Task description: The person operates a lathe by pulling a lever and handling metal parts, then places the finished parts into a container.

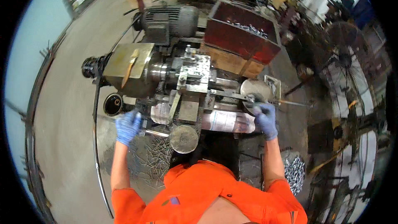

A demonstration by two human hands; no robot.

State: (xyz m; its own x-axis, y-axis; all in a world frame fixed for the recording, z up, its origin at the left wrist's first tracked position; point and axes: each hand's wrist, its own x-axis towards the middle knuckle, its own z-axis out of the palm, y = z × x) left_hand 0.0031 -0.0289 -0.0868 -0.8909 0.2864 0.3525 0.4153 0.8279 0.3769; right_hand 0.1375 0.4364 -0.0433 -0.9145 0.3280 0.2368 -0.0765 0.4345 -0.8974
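The machine (194, 72) stands in the middle, straight ahead of the person, with its lower parts between the two gloved hands. The left hand (129, 127) is at its lower left side, near a bright rod (156, 133) that points toward a round stool-like disc (183, 139); its fingers look bent, but blur hides whether they pinch anything, so I cannot tell. The right hand (266, 121) is at the lower right, against or just beside a dark round part (249, 107) at the end of a long bar (228, 94); its fingers are bent too, and I cannot tell whether they close on that part. A printed sheet (229, 121) lies across the machine's lower front, to the left of the right hand. Above and left of the left hand is a dark cup (112, 104); higher up, a brush (132, 64) lies on a flat-topped housing (116, 60). Behind are a motor (170, 20) and a red bin (238, 43) with small metal pieces inside. Thin metal strands (159, 157) lie on the floor below the left hand, and a heap of shiny pieces (294, 175) sits below the right.
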